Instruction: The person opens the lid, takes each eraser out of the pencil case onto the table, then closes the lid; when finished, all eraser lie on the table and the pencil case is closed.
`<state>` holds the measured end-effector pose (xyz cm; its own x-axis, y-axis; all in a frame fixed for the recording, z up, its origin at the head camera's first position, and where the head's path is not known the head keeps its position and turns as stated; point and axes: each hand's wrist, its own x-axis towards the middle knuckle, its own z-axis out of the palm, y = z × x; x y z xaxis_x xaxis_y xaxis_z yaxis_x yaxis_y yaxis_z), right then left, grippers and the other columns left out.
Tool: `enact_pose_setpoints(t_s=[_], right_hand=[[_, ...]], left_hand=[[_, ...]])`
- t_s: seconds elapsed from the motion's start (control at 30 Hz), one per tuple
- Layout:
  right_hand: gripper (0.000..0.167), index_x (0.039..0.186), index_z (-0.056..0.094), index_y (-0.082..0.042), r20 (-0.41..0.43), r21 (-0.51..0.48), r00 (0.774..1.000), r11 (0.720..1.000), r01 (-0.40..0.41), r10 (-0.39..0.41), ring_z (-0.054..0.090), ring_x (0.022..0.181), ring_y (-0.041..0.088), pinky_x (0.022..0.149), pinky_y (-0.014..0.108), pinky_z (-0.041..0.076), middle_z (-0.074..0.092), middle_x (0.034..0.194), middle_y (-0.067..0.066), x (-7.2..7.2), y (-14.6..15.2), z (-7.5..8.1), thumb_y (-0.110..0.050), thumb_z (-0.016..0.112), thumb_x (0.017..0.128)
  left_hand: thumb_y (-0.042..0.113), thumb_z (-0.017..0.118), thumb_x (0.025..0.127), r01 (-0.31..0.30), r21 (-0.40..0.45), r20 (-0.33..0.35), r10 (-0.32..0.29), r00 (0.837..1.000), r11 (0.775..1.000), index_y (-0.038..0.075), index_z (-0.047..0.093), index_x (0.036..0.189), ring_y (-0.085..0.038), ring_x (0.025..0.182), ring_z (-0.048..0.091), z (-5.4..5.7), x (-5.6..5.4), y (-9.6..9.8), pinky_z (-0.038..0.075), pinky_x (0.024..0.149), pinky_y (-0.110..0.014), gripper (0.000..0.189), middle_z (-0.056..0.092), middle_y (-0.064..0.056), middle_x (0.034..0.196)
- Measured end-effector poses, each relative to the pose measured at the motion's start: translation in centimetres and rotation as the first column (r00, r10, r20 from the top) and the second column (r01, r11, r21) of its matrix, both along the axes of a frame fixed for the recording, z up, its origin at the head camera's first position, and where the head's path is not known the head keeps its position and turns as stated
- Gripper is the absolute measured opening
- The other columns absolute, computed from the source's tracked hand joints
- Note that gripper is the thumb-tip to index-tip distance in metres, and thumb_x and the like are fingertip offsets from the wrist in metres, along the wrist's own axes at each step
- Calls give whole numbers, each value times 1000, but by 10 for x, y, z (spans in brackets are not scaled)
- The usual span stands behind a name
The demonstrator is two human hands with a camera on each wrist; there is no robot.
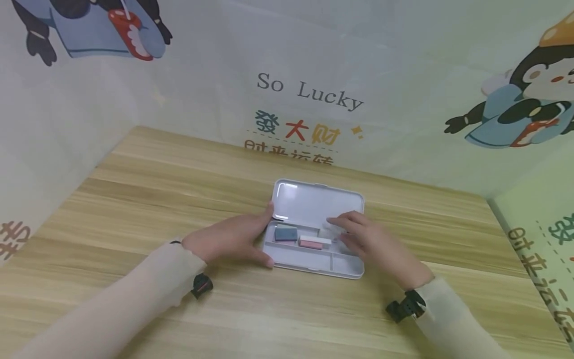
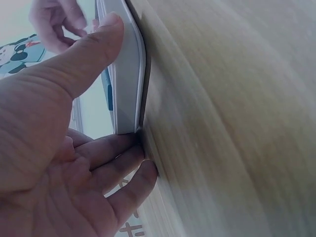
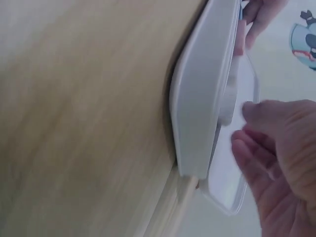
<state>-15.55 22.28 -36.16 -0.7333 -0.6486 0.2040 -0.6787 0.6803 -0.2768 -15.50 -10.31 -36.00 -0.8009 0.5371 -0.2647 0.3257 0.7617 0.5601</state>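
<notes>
A white pencil case [image 1: 299, 258] lies unfolded on the table, its lid [image 1: 314, 199] tipped back. In its upper compartment sit a blue block like an eraser [image 1: 285, 234], a pink block [image 1: 310, 245] with a white strip beside it, and a white block [image 3: 228, 104] towards the right end. My left hand [image 1: 233, 239] holds the case's left end, thumb at the front corner and fingers farther back, some touching the table. Over the right end hovers my right hand [image 1: 376, 244], fingers loosely bent, nothing visible between thumb and fingertips. In the head view it partly hides the white block.
The wood-grain table [image 1: 188, 169] surrounds the case. A printed cloth wall [image 1: 394, 89] with cartoon figures and lettering rises behind the table and at both sides. Dark wrist cameras sit at both cuffs, such as the right one [image 1: 405, 305].
</notes>
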Motion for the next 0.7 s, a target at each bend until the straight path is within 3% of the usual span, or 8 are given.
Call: enact_pose_setpoints(t_s=[0.07, 0.23, 0.7], right_hand=[[44, 141, 65, -10, 27, 27, 999, 999, -22, 21, 70, 116, 25, 100, 41, 61, 68, 131, 9, 3, -2, -1, -4, 69, 98], [45, 141, 66, -11, -13, 93, 999, 994, -48, 50, 69, 117, 25, 101, 40, 61, 69, 127, 11, 6, -4, -4, -2, 69, 97], [52, 139, 69, -27, -83, 259, 995, 965, -29, 53, 66, 109, 19, 92, 35, 63, 68, 123, 6, 1, -18, -3, 2, 69, 96]], left_hand=[[44, 88, 83, 6, 3, -5, -6, 1000, 1000, 4, 4, 168, -32, 155, 41, 0, 0, 1, 34, 130, -48, 126, 34, -18, 171], [43, 88, 83, 19, 8, -17, -19, 1000, 1000, 1, 4, 167, -34, 155, 40, 0, 1, 2, 34, 130, -48, 126, 33, -20, 170], [42, 88, 83, 13, 2, -35, -13, 999, 1000, 2, 5, 168, -33, 154, 43, 1, 1, 0, 35, 129, -48, 126, 37, -20, 168]])
